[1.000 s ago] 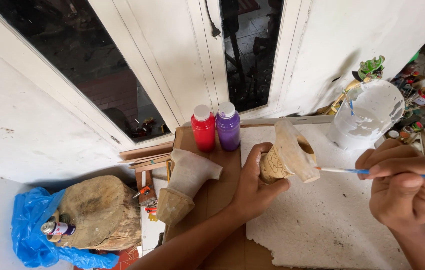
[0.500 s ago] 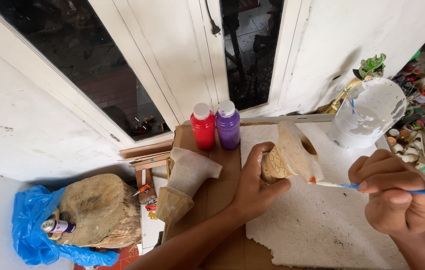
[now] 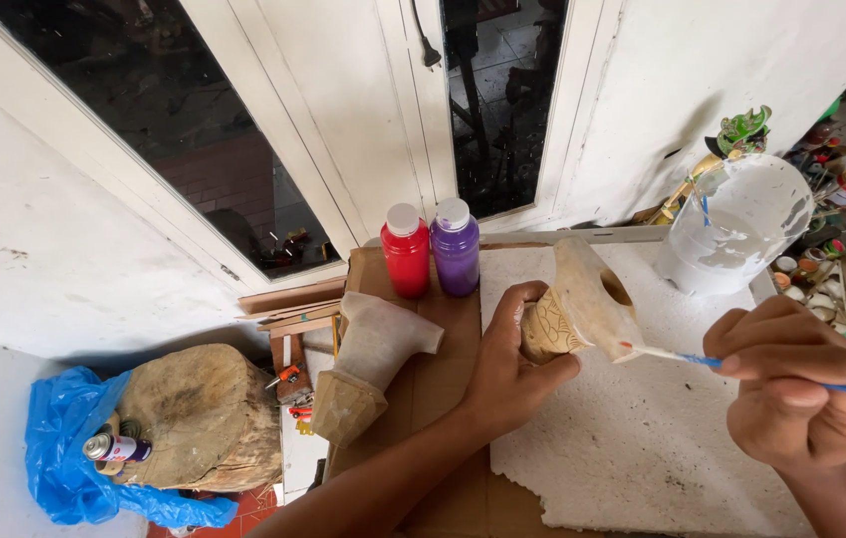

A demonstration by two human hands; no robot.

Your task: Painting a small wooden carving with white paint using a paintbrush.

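Observation:
My left hand (image 3: 502,374) grips a pale carved wooden figure (image 3: 582,304) by its patterned lower end and holds it over a white foam sheet (image 3: 632,448). My right hand (image 3: 801,394) pinches a thin blue-handled paintbrush (image 3: 702,361), and its white tip touches the figure's lower right edge. A second unpainted wooden carving (image 3: 368,364) lies on the brown cardboard (image 3: 443,319) to the left. A red paint bottle (image 3: 406,251) and a purple paint bottle (image 3: 456,247) stand upright behind the figure.
A clear plastic tub of white paint (image 3: 736,224) stands at the back right. Small pots and brushes (image 3: 841,284) crowd the right edge. A tree stump (image 3: 199,418) on a blue plastic bag (image 3: 64,448) with a spray can (image 3: 116,448) sits at left. White doors (image 3: 383,120) stand behind.
My right hand has come down and left with the brush, so the tip has slid from the figure's middle to its lower right edge. The left hand keeps its hold.

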